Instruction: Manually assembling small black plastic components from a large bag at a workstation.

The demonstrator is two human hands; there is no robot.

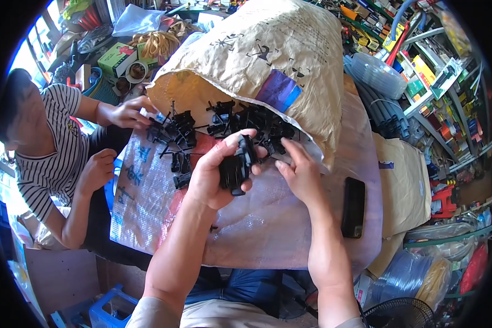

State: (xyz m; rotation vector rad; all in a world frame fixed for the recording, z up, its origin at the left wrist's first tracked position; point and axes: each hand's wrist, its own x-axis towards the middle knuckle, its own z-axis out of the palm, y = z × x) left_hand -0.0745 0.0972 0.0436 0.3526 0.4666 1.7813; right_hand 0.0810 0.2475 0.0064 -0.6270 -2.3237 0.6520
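"What's hidden?"
"The black pile (222, 117) at twelve o'clock runs into the sack (311, 49), depth unseen. The left hand's (209, 180) grip, central, curls round black parts (235, 172), number unclear. The right hand's (302, 174), three o'clock, is half-curled; I can't tell if it holds anything."
"The surface?"
"Plastic sheet (268, 235); crowded shelves (429, 100) at two."
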